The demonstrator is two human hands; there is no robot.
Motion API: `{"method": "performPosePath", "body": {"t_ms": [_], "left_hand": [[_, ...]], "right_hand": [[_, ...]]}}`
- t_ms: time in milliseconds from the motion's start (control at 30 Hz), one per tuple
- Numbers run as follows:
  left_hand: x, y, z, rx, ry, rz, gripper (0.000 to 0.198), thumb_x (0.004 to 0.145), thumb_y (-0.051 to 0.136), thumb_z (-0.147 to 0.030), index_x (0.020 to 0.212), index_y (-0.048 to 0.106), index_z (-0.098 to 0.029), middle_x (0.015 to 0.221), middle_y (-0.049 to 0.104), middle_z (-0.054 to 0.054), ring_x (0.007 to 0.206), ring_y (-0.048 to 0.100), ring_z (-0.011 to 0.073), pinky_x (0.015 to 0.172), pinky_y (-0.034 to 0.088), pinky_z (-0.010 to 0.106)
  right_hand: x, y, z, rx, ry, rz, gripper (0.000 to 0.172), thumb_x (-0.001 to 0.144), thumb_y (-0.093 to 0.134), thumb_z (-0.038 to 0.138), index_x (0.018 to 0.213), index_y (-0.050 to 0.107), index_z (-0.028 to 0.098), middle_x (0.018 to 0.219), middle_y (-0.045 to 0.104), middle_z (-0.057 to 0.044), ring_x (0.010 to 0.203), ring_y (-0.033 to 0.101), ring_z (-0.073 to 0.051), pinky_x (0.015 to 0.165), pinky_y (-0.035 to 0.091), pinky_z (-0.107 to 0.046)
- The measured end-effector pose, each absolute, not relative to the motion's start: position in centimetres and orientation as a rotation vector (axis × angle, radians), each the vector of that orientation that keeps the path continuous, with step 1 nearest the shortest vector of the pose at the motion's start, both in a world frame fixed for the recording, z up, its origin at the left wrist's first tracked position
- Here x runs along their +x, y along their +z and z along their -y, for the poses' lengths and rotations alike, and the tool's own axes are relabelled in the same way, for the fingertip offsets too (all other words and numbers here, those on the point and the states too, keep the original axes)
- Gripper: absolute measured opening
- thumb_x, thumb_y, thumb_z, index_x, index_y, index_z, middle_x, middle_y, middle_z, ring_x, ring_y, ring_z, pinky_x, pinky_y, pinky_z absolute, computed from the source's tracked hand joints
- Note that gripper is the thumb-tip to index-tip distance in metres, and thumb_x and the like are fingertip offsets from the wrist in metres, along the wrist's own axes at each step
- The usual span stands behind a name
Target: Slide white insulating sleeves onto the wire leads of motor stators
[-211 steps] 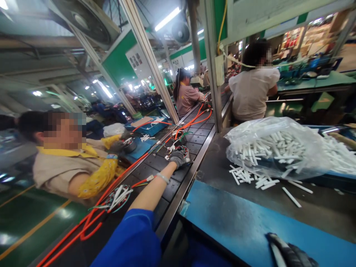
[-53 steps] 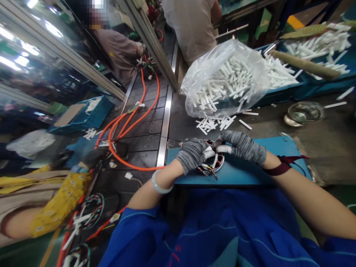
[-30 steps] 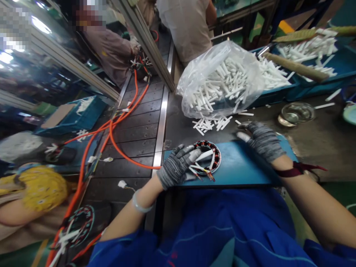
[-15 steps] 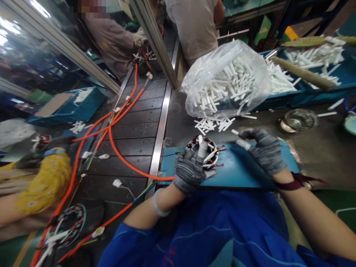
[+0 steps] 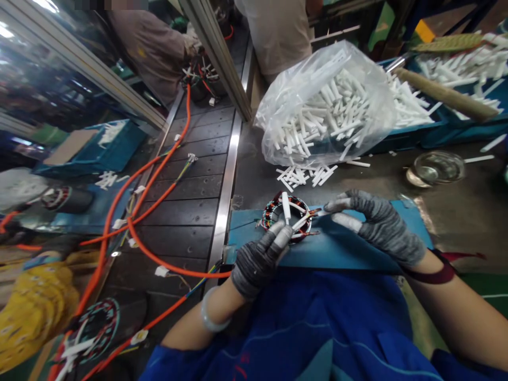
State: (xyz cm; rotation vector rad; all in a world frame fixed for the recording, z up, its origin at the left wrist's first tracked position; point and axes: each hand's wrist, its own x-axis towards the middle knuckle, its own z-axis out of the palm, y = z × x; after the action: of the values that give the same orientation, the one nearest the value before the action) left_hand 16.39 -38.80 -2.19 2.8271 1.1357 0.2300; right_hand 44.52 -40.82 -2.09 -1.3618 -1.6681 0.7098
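A wound motor stator [image 5: 268,214] with red and black lacing lies on a blue board [image 5: 333,248] in front of me. White-sleeved leads [image 5: 300,220] cross its ring, some with bare copper ends pointing right. One thicker white tube [image 5: 286,205] sticks up from it. My left hand [image 5: 260,259], in a grey striped glove, is closed at the stator's near edge, its fingertips on a white-sleeved lead. My right hand [image 5: 375,225], gloved alike, pinches a small white tube [image 5: 321,212] at a copper end; the fingers mostly cover it.
Loose white tubes [image 5: 305,175] lie behind the stator, before a clear bag [image 5: 273,132] full of them. A glass bowl [image 5: 436,168] stands at right, near blue bins [image 5: 444,135]. Orange cables [image 5: 159,262] cross the slatted conveyor [image 5: 190,211] at left. Co-workers stand beyond; a yellow sleeve [image 5: 35,307] is at far left.
My right hand has brought the white tube down and left to the copper lead end. My left hand has slid toward me and left, uncovering more of the stator. The co-worker's yellow sleeve moved left.
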Motion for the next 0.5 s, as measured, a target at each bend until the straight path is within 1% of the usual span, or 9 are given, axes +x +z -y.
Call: {"method": "performPosePath", "body": {"t_ms": [67, 133, 200, 233, 267, 333, 367, 433, 500], "left_hand": [[16.1, -2.0, 38.2, 2.813, 0.235, -1.060, 0.037, 0.103, 0.045, -0.027, 0.136, 0.062, -0.024, 0.136, 0.067, 0.009, 0.102, 0.075, 0.0233, 0.075, 0.063, 0.029], [15.7, -2.1, 37.4, 2.816, 0.287, -0.937, 0.038, 0.103, 0.045, -0.026, 0.139, 0.058, -0.020, 0.135, 0.067, 0.010, 0.108, 0.073, 0.0230, 0.083, 0.064, 0.030], [15.5, -2.3, 36.6, 2.817, 0.366, -0.803, 0.039, 0.103, 0.046, -0.025, 0.140, 0.056, -0.017, 0.134, 0.068, 0.011, 0.115, 0.070, 0.0215, 0.093, 0.061, 0.031], [15.5, -2.4, 36.2, 2.817, 0.400, -0.755, 0.039, 0.103, 0.047, -0.025, 0.140, 0.055, -0.016, 0.133, 0.069, 0.010, 0.117, 0.069, 0.0202, 0.096, 0.060, 0.030], [15.6, -2.5, 35.8, 2.816, 0.423, -0.720, 0.039, 0.103, 0.047, -0.025, 0.140, 0.055, -0.017, 0.132, 0.070, 0.009, 0.117, 0.069, 0.0191, 0.097, 0.059, 0.028], [15.8, -2.7, 35.3, 2.814, 0.428, -0.680, 0.039, 0.104, 0.047, -0.027, 0.140, 0.055, -0.017, 0.131, 0.070, 0.008, 0.114, 0.071, 0.0180, 0.096, 0.060, 0.027], [15.9, -2.7, 35.2, 2.811, 0.405, -0.668, 0.040, 0.104, 0.046, -0.029, 0.141, 0.055, -0.017, 0.131, 0.070, 0.008, 0.113, 0.071, 0.0180, 0.096, 0.060, 0.028], [16.0, -2.8, 35.1, 2.811, 0.342, -0.675, 0.042, 0.105, 0.044, -0.031, 0.144, 0.053, -0.019, 0.133, 0.069, 0.006, 0.112, 0.071, 0.0184, 0.095, 0.060, 0.029], [16.1, -2.8, 35.2, 2.829, 0.266, -0.714, 0.044, 0.105, 0.045, -0.033, 0.147, 0.051, -0.021, 0.134, 0.068, 0.006, 0.111, 0.071, 0.0187, 0.095, 0.060, 0.030]], "right_hand": [[44.0, -1.8, 40.2, -1.327, 0.700, 1.824, 0.036, 0.096, 0.055, 0.056, 0.109, 0.077, 0.031, 0.092, 0.075, -0.006, 0.085, 0.069, -0.024, 0.083, 0.056, -0.040], [43.6, -1.7, 39.7, -1.378, 0.717, 1.916, 0.040, 0.098, 0.051, 0.056, 0.113, 0.076, 0.029, 0.093, 0.075, -0.007, 0.087, 0.069, -0.024, 0.085, 0.055, -0.040], [43.5, -1.9, 39.5, -1.432, 0.874, 1.908, 0.042, 0.100, 0.048, 0.054, 0.111, 0.075, 0.025, 0.094, 0.076, -0.007, 0.089, 0.070, -0.022, 0.086, 0.054, -0.037], [43.4, -2.1, 39.5, -1.441, 1.013, 1.865, 0.043, 0.100, 0.046, 0.055, 0.106, 0.075, 0.023, 0.091, 0.075, -0.006, 0.085, 0.069, -0.020, 0.083, 0.054, -0.035], [43.5, -2.4, 39.5, -1.436, 1.168, 1.800, 0.047, 0.101, 0.045, 0.057, 0.099, 0.074, 0.020, 0.084, 0.074, -0.005, 0.076, 0.068, -0.018, 0.076, 0.054, -0.031], [43.6, -2.8, 39.6, -1.413, 1.423, 1.639, 0.056, 0.099, 0.043, 0.064, 0.083, 0.070, 0.018, 0.066, 0.069, -0.002, 0.057, 0.061, -0.013, 0.060, 0.050, -0.027], [43.7, -2.9, 39.7, -1.409, 1.492, 1.568, 0.059, 0.098, 0.042, 0.066, 0.076, 0.068, 0.018, 0.061, 0.066, -0.002, 0.051, 0.056, -0.012, 0.055, 0.047, -0.026], [43.8, -2.9, 39.7, -1.401, 1.530, 1.499, 0.059, 0.095, 0.046, 0.069, 0.071, 0.065, 0.018, 0.059, 0.065, -0.001, 0.049, 0.054, -0.010, 0.053, 0.045, -0.025], [43.7, -2.6, 39.6, -1.402, 1.552, 1.484, 0.056, 0.091, 0.054, 0.069, 0.071, 0.066, 0.018, 0.062, 0.066, -0.001, 0.053, 0.056, -0.011, 0.057, 0.046, -0.025]]}}
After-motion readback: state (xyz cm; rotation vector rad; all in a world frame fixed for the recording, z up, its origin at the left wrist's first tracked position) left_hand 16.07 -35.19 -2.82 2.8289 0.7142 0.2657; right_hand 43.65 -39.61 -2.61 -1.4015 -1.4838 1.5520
